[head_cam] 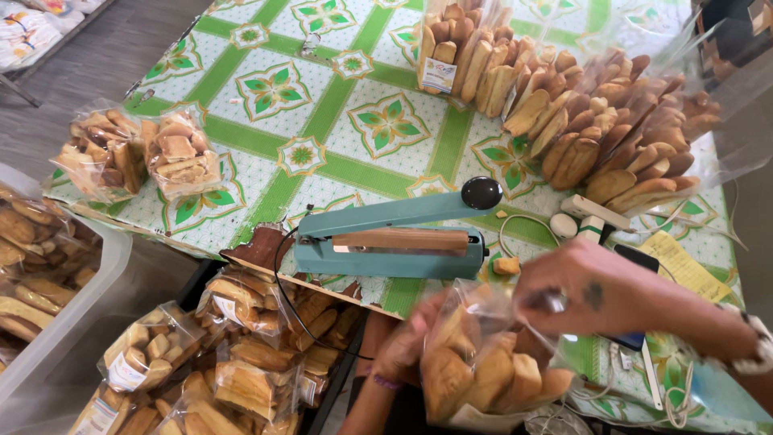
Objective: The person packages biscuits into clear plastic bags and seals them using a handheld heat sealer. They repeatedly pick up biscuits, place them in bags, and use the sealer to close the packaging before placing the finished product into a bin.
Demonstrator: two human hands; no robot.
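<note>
I see both hands — left hand (403, 348), right hand (576, 283) — gripping an unsealed biscuit bag (483, 366) just below the heat sealer (392, 239) (sealed bags (233, 354) already piled left of it).

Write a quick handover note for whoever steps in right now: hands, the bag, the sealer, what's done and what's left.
Left hand supports the clear bag of biscuits from its side.
Right hand grips the bag's open top.
Teal heat sealer sits on the table just ahead, arm lowered, nothing in it.
Done: bag filled; packed bags on the table's left.
Left: this bag is unsealed; loose biscuits piled at the far right.
</note>
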